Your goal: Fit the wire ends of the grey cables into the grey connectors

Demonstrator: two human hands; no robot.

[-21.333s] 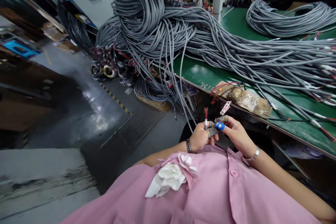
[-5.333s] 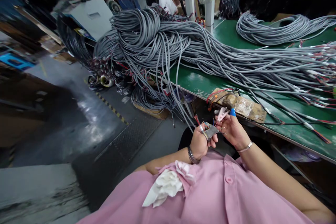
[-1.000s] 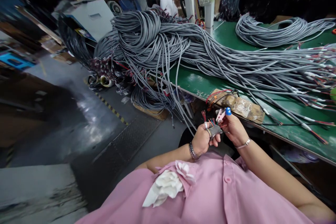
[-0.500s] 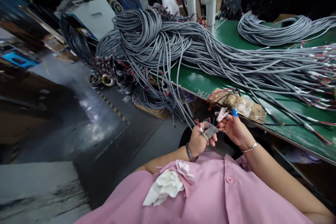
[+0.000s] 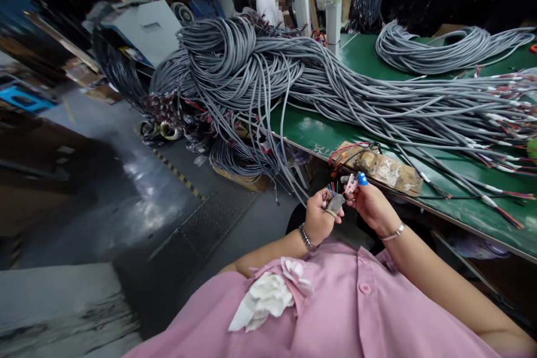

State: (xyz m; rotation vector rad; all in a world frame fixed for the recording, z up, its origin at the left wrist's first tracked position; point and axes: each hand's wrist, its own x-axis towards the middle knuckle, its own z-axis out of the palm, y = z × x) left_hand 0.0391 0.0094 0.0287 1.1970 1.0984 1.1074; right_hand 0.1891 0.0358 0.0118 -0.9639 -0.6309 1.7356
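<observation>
My left hand [image 5: 319, 219] is closed around the end of a grey cable, its thin coloured wires [image 5: 333, 188] fanning out above the fingers. A grey covering [image 5: 334, 205] wraps the left thumb. Close beside it, my right hand [image 5: 373, 208] pinches a small pink clip-like tool [image 5: 351, 183] against the wire ends. A blue cap [image 5: 362, 178] covers the right thumb. Whether the tool's tips grip a wire is too small to tell.
Long grey cables [image 5: 327, 67] lie heaped over the green table [image 5: 306, 123], some hanging off its edge. A wooden block [image 5: 390, 170] with wires sits at the near edge. Another cable coil [image 5: 423, 50] lies behind. A person in white [image 5: 268, 3] is at the back.
My right hand has come left and closer to the left hand, its blue-capped thumb now bent down onto the pink tool. The left hand has turned slightly. The view has shifted a little.
</observation>
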